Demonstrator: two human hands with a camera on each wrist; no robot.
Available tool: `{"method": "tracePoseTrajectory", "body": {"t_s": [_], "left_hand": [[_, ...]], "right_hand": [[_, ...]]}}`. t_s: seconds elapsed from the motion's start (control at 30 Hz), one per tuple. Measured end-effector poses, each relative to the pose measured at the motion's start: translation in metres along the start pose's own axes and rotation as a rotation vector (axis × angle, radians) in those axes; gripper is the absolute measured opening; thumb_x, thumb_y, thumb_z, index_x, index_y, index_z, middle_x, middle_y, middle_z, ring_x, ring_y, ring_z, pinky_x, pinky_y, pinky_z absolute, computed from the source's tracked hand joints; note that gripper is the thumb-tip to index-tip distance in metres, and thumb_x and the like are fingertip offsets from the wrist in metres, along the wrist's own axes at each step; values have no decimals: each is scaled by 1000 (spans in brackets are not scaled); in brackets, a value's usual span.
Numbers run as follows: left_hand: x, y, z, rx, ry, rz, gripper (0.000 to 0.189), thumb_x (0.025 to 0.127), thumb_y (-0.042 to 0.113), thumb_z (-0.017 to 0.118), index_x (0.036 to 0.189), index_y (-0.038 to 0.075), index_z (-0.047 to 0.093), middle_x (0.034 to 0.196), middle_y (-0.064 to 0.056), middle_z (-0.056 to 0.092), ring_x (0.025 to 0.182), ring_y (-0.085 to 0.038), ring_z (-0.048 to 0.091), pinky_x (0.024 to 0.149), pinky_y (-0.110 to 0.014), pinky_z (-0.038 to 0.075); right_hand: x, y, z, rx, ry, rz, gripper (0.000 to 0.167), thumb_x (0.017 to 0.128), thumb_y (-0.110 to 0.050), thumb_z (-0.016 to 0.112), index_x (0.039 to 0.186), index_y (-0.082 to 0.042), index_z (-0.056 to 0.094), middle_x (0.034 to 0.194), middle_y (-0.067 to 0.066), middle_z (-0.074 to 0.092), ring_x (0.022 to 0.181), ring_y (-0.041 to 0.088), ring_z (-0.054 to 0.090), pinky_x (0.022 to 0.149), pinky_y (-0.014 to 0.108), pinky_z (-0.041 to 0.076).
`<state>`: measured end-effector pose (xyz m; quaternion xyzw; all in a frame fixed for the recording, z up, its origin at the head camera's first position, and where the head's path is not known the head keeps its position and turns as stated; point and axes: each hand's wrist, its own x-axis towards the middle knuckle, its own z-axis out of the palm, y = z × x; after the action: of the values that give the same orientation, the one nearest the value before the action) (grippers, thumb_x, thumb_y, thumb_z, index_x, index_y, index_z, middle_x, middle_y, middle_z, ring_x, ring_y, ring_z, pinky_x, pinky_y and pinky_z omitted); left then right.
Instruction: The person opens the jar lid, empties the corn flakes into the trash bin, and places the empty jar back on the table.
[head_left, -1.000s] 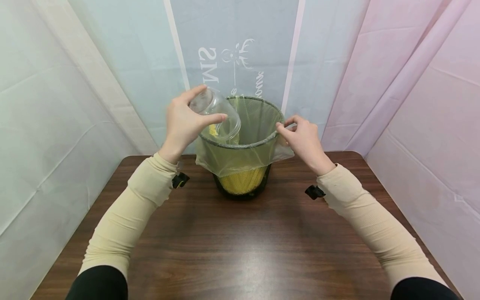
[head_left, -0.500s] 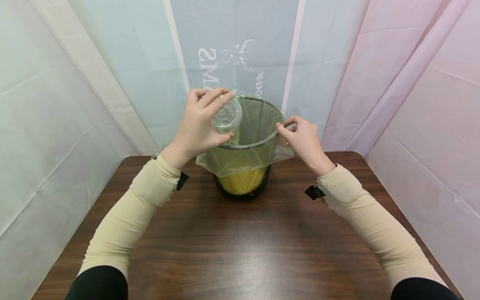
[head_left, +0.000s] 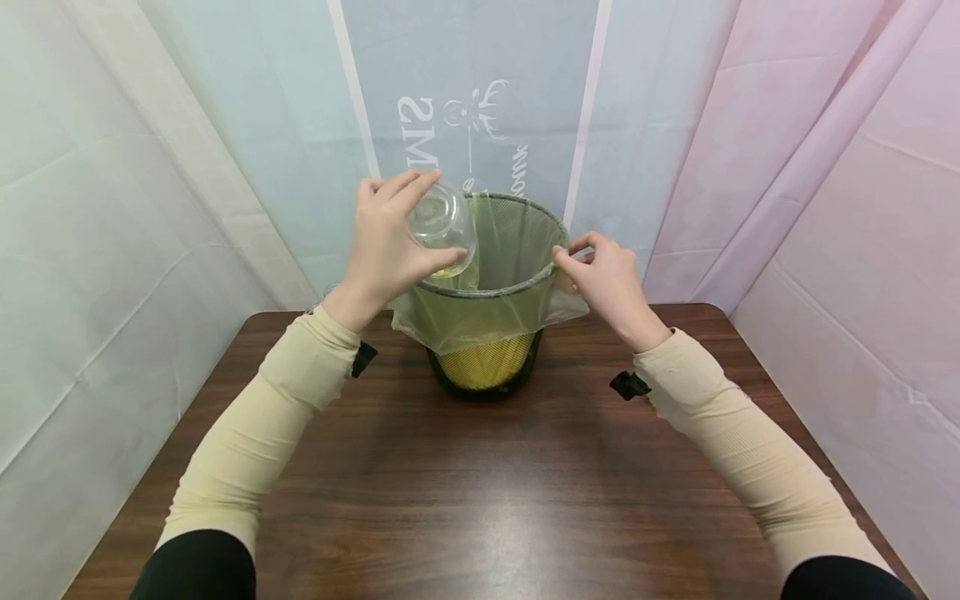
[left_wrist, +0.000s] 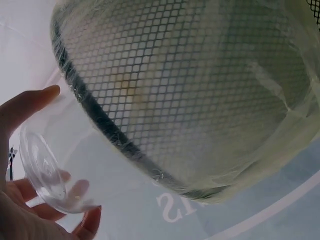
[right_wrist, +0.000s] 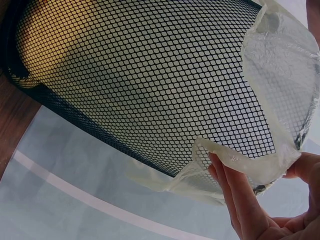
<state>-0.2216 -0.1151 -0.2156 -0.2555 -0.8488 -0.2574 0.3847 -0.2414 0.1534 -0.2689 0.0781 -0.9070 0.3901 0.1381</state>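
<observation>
In the head view, my left hand (head_left: 386, 242) holds a clear plastic jar (head_left: 438, 212) between thumb and fingers. Its base is raised and its mouth tips down over the left rim of a black mesh wastebasket (head_left: 483, 367). Something yellowish shows low in the jar, too blurred to name. A thin pale-yellow bin bag (head_left: 480, 321) lines the basket and folds over its rim. At the right of that rim, my right hand (head_left: 607, 279) pinches the basket's edge with the bag. The right wrist view shows the right fingers (right_wrist: 235, 190) under the bag's overhang, the thumb opposite.
The basket stands near the back edge of a dark wooden table (head_left: 480, 500). A printed curtain (head_left: 480, 50) hangs close behind it, with pale cloth walls on both sides. Behind my left wrist, a clear object (head_left: 330, 289) is mostly hidden.
The left hand has moved right and tipped the jar further over the basket, base towards the head camera, then drawn slightly back left. The right hand has stayed still.
</observation>
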Motion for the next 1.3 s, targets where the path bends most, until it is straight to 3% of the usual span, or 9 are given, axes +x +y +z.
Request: {"method": "tracePoseTrajectory", "body": {"t_s": [0.17, 0.37, 0.6, 0.77, 0.9, 1.03, 1.13, 1.23, 1.3], "left_hand": [[6, -5, -3, -18, -50, -238, 82, 58, 38, 88, 128, 6, 59, 127, -11, 61, 118, -25, 53, 97, -36, 28], [13, -14, -8, -147, -152, -565, 85, 59, 48, 86, 132, 15, 56, 136, 1, 55, 127, -14, 48, 107, -28, 35], [17, -24, -12, -304, -197, -762, 76, 62, 53, 83, 125, 16, 62, 134, -1, 57, 120, -12, 51, 101, -35, 41], [19, -29, -13, -419, -176, -816, 67, 64, 48, 83, 119, 13, 67, 128, -3, 61, 117, -13, 50, 103, -38, 38], [17, -28, -13, -388, -175, -814, 76, 63, 50, 84, 127, 15, 62, 132, -4, 58, 115, -13, 53, 99, -36, 42], [15, -22, -11, -244, -165, -700, 81, 61, 55, 83, 130, 21, 58, 132, 2, 58, 98, -14, 56, 86, -31, 47], [12, -14, -8, -119, -124, -511, 82, 60, 53, 84, 131, 19, 58, 129, 2, 61, 101, -17, 57, 92, -30, 42], [10, -6, -6, -26, -75, -297, 84, 59, 46, 87, 131, 14, 58, 129, -3, 60, 119, -19, 51, 105, -32, 29], [8, -2, -4, 6, -49, -133, 83, 58, 40, 89, 130, 11, 58, 129, -8, 59, 118, -26, 48, 102, -37, 28]], "right_hand": [[-1, 0, 0, -5, 0, 0, 43, 90, -50, 52, 101, -10, 62, 84, 12, 73, 67, 18, 67, 54, 28, 45], [0, 0, 0, -6, 1, -5, 44, 90, -51, 51, 102, -10, 62, 85, 13, 73, 66, 19, 67, 53, 28, 44], [0, 0, 0, -5, -2, -3, 44, 90, -51, 52, 102, -10, 62, 84, 11, 73, 63, 17, 66, 52, 29, 45], [1, -1, -1, -2, -5, -10, 43, 90, -50, 52, 102, -9, 62, 82, 11, 73, 60, 16, 64, 50, 29, 44], [1, 0, 0, 0, -1, -16, 40, 90, -47, 53, 101, -9, 62, 82, 12, 73, 60, 16, 64, 49, 29, 43], [0, 0, 0, -2, 0, -16, 39, 91, -46, 53, 101, -9, 62, 81, 11, 73, 60, 16, 64, 49, 30, 43], [0, 0, -1, -3, 1, -17, 41, 90, -47, 52, 101, -9, 62, 80, 11, 73, 60, 16, 64, 49, 29, 43], [0, 0, -1, -5, 3, -18, 42, 90, -49, 52, 101, -10, 62, 79, 10, 73, 60, 17, 64, 49, 29, 43], [0, 0, -1, -7, 4, -16, 43, 90, -51, 51, 101, -10, 62, 79, 10, 73, 61, 17, 64, 49, 29, 43]]}}
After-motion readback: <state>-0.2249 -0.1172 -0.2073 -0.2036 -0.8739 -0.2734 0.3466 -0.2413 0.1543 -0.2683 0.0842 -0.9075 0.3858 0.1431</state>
